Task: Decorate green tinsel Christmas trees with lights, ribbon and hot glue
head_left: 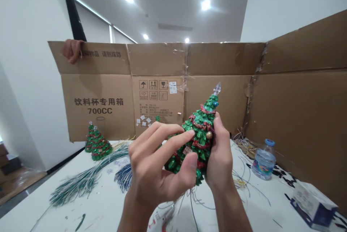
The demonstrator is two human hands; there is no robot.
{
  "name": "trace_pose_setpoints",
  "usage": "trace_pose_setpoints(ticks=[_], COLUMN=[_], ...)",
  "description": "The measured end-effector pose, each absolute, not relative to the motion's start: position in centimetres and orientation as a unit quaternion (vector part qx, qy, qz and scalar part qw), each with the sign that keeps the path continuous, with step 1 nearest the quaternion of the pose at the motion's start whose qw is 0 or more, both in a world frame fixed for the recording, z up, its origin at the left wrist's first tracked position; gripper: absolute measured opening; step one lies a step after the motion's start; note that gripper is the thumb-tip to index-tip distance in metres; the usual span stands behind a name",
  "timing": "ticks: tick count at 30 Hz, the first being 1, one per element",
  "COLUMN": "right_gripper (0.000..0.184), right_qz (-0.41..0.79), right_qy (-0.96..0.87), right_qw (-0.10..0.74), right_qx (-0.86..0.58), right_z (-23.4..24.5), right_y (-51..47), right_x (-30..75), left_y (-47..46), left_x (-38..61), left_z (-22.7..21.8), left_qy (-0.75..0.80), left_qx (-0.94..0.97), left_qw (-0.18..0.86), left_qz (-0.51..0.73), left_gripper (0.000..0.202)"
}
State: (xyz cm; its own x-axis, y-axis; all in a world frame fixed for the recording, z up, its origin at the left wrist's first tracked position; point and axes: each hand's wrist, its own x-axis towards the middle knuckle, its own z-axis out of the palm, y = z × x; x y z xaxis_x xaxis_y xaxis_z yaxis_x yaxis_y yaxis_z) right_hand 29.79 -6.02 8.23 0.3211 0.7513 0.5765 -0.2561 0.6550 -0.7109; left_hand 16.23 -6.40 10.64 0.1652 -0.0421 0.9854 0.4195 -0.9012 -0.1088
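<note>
One tree point(199, 138), held above the worktop point(108, 206) just right of centre; clock hours are read about it. Its clear tip point(217, 89) leans to 1 o'clock. Of the two hands, the right hand point(222, 152) is closed round the tree from 3 o'clock, its thumb lying up along that side; the left hand point(151, 163), on the 8 o'clock side, is half curled, thumb and forefinger apart, the forefinger laid on the branches and nothing seen gripped. Done, on the visible face: the tip, red garland point(206, 109), blue bauble point(215, 104) and gold bauble point(208, 135) are all in place, so the decoration appears well advanced. The base and far side are hidden, and what is left there cannot be told. At 9 o'clock, two trees point(100, 145) stand close together, also tipped and garlanded, and seem comparably complete. Green-and-white wires point(81, 185) between 8 and 9 o'clock and blue wires point(123, 177) at 8 o'clock lie bundled, apparently unused. Dark strands point(194, 212) trail at 6 o'clock; whether they join the tree is unclear.
</note>
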Motion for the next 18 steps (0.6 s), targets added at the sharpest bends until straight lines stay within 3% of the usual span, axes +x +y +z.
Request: trace_pose_setpoints(ticks=[4,8,15,18], right_gripper=[0.037,0.038,0.031,0.03], right_qz=[0.312,0.31,0.43,0.48], right_qy=[-0.446,-0.43,-0.389,-0.387], right_qw=[0.795,0.8,0.776,0.755], right_qx=[-0.269,-0.282,-0.247,-0.224], right_z=[8.3,8.2,8.9,9.4], right_y=[-5.5,-5.1,-5.9,-6.7], right_x=[30.3,31.0,31.0,31.0], left_y=[-6.3,-6.6,-6.3,-5.4], left_x=[15.9,15.8,16.5,16.1], left_z=[11.0,11.3,10.4,10.3], left_qy=[-0.162,-0.185,-0.316,-0.325], left_qx=[-0.766,-0.806,-0.767,-0.775], left_qw=[0.082,0.028,-0.029,-0.131], left_qz=[-0.616,-0.561,-0.557,-0.526], left_gripper=[0.021,0.027,0.057,0.063])
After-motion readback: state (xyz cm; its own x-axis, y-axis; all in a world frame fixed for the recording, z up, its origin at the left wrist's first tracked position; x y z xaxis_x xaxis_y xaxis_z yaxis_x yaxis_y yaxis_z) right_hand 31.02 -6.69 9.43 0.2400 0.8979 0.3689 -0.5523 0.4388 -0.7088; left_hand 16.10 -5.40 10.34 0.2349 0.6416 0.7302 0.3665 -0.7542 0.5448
